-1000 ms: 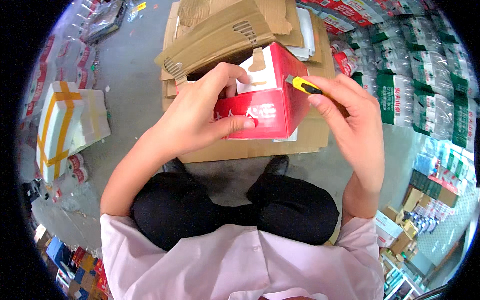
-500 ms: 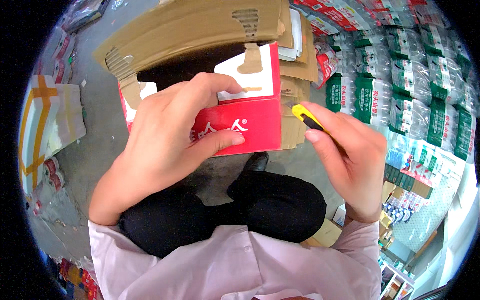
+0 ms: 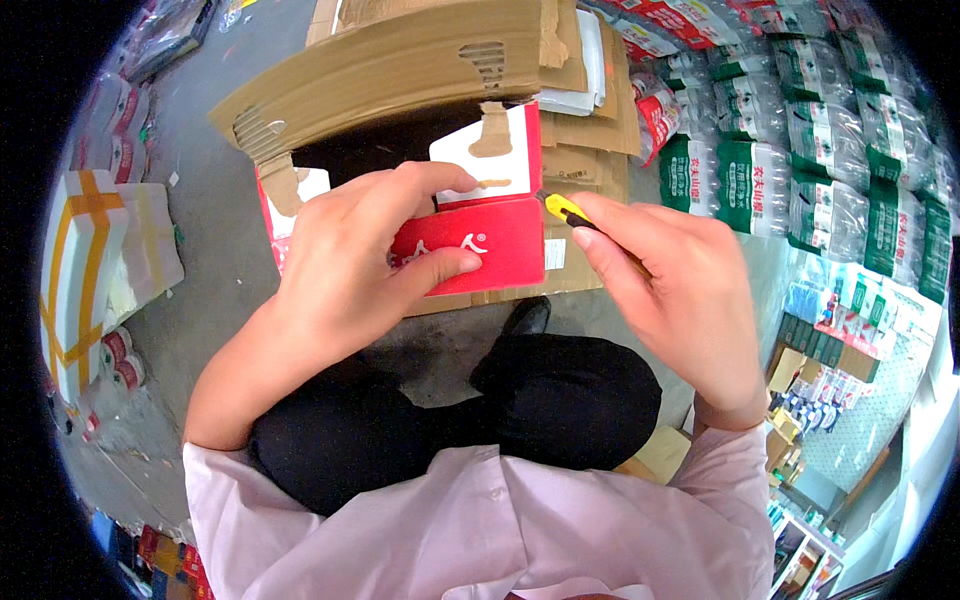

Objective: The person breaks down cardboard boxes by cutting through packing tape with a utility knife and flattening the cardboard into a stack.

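Note:
A red and white cardboard box [image 3: 515, 240] stands before me, its brown flap [image 3: 370, 80] raised on the far side and its inside dark. Torn brown patches mark the white parts of the box. My left hand [image 3: 345, 240] grips the near wall, thumb on the red outer face and fingers over the top edge. In my right hand [image 3: 680, 290] is a yellow and black box cutter [image 3: 567, 210]. Its tip meets the box's right near corner, about where the white and red parts join; how deep the blade sits cannot be seen.
Flattened brown cardboard [image 3: 590, 175] is stacked beside and beneath the box. Wrapped packs of bottles [image 3: 750, 190] are piled on the right. A white foam box [image 3: 85, 280] with orange tape stands on the left. My knees [image 3: 570, 400] are close below the box.
My right hand has brought the box cutter leftward, from beside the box to its right corner. My left hand keeps its grip, and the box sits slightly differently in view.

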The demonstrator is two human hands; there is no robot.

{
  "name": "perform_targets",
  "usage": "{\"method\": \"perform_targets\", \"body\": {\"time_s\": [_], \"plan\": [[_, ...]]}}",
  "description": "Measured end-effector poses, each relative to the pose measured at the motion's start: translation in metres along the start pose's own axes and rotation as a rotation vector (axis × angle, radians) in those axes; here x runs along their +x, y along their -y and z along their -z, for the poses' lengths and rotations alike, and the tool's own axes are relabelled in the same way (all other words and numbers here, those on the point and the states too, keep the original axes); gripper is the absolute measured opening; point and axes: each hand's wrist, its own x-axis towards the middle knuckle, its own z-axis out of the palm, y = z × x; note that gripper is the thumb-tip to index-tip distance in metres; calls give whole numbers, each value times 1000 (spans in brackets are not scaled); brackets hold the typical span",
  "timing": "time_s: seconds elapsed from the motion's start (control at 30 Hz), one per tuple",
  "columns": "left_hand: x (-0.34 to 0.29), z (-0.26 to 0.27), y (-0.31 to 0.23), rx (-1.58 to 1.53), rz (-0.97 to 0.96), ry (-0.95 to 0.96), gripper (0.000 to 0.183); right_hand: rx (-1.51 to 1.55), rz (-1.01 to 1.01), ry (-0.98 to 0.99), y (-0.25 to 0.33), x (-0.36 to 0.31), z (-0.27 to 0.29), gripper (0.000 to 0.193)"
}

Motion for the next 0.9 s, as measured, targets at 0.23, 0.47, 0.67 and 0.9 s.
{"method": "perform_targets", "body": {"time_s": [0.23, 0.47, 0.67, 0.9], "plan": [[4, -6, 2, 34, -45, -2, 47, 0, -102, 30, -2, -18, -10, 23], [6, -8, 0, 49, 19, 6, 47, 157, -134, 160, -16, -23, -6, 24], [12, -15, 4, 124, -198, -10, 47, 181, -99, -20, -30, -34, -12, 24], [16, -16, -4, 320, -279, -22, 54, 265, 178, -326, -43, 32, -31, 29]]}}
